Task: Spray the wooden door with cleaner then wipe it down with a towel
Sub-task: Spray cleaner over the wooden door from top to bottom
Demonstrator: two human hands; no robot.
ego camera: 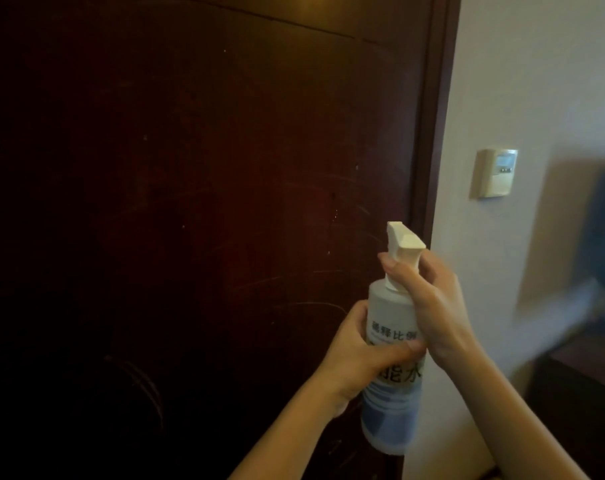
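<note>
1. I see the wooden door filling the left and middle of my view. It is dark reddish-brown, and its surface carries pale curved streaks or scratches and a few tiny light specks.
2. The spray bottle sits nearly upright in front of the door's right edge, low in my view. It is a whitish cylinder with a blue-and-white label bearing Chinese characters, and its cream trigger head is aimed at the door.
3. The left hand grips the bottle's body, thumb across the label. The right hand wraps the neck, fingers at the trigger.
</note>
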